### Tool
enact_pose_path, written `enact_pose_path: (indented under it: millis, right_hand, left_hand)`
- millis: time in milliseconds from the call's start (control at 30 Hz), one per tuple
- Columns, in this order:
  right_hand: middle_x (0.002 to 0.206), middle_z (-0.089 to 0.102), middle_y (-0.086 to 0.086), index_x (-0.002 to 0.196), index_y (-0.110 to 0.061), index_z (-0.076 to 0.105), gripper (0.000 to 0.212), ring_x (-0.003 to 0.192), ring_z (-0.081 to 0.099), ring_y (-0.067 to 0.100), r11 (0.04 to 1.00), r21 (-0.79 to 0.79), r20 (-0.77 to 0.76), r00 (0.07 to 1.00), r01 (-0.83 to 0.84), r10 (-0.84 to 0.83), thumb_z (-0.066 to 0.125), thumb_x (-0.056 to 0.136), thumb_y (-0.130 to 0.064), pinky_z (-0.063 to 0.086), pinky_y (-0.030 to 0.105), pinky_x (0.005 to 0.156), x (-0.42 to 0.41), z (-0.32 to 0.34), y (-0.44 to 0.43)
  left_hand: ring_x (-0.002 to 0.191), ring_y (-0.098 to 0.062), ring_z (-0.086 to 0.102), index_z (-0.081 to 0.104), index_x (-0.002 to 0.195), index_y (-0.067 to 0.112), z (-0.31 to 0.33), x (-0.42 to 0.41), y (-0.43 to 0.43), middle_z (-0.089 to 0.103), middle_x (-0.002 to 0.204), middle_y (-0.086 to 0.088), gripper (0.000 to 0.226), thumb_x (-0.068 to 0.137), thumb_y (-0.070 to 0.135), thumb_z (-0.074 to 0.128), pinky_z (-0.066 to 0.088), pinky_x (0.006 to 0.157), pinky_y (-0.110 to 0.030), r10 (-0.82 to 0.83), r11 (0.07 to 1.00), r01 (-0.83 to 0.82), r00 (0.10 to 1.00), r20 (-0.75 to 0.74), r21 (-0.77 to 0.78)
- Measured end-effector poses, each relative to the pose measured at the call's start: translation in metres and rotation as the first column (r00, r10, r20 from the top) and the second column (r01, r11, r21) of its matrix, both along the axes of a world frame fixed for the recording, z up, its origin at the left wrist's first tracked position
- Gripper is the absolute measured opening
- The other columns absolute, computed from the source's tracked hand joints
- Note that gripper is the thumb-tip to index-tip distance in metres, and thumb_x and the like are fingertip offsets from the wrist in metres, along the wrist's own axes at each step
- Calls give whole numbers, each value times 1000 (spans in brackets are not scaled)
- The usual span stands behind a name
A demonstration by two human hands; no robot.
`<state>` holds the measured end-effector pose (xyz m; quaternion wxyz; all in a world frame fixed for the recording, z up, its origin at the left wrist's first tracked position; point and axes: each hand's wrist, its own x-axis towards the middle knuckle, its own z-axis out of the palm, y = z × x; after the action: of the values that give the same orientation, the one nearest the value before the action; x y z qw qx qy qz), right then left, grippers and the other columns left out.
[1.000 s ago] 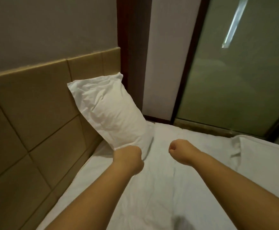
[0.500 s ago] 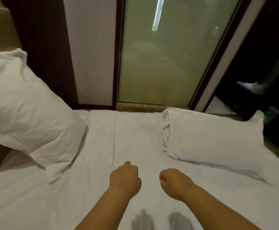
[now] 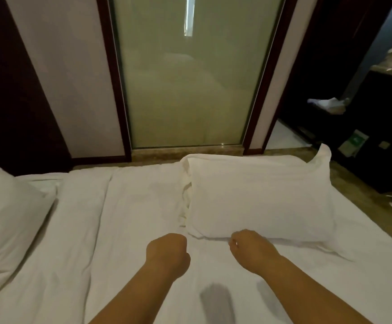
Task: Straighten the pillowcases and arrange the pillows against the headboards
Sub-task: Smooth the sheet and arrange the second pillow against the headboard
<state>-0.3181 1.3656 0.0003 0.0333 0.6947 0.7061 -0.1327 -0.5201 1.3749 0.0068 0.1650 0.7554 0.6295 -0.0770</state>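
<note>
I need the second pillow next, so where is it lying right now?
In the head view, the flat pillow lies right of centre on the bed sheet, below the frosted glass panel, just beyond the right hand.

Count: two white pillows, one (image 3: 258, 197) mid-bed, one (image 3: 6, 218) at the bed's left edge; two hands (image 3: 167, 253) (image 3: 251, 250); one bed (image 3: 120, 218).

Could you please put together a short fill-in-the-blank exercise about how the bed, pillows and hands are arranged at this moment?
1. The right hand reaches the near edge of the flat pillow, while the ____ hand hovers over the sheet beside it.
2. The flat pillow's open, bunched end faces the person's ____ side.
3. Both pillowcases are ____ in colour.
4. Behind the bed stands a frosted ____ panel in a dark frame.

Missing words: left; left; white; glass
</note>
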Motion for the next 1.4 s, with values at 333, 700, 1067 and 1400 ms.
enact_pose_path:
  millis: [333, 700, 1067, 1400]
  right_hand:
    - [159, 16, 10, 148, -8, 23, 49, 147, 5, 24, 988, 147, 137, 988, 45, -65, 25, 104, -29, 13, 39, 117, 175, -80, 190]
    - [135, 46, 21, 134, 2, 40, 45, 126, 41, 36, 997, 63, 385, 923, -40, 13, 42, 92, -14, 24, 46, 109, 222, -174, 272]
    - [122, 49, 18, 120, -2, 50, 31, 118, 41, 34, 955, 275, 204, 978, -108, 52, 38, 91, 1, 31, 51, 100, 203, -237, 244]
    - [122, 57, 13, 117, -7, 55, 34, 115, 48, 33, 955, 295, -104, 994, -8, 40, 43, 87, 1, 36, 47, 95, 198, -247, 126]
  left_hand:
    - [105, -21, 60, 60, 111, 20, -70, 146, 149, 62, 112, 0, 24, 93, 24, 45, 33, 77, -30, 18, 997, 0, 975, -222, 80]
    - [113, -30, 53, 52, 124, 27, -188, 242, 285, 62, 117, -3, 39, 91, 46, 48, 32, 95, -40, 149, 984, -142, 987, -56, 104]
    - [96, -26, 56, 57, 87, 23, -263, 236, 250, 51, 76, 0, 23, 95, 32, 37, 24, 102, -40, 273, 961, -257, 942, -197, 104]
    - [99, -24, 59, 66, 102, 23, -273, 231, 141, 68, 101, -1, 25, 96, 24, 41, 34, 88, -34, 100, 990, -56, 929, -355, 131]
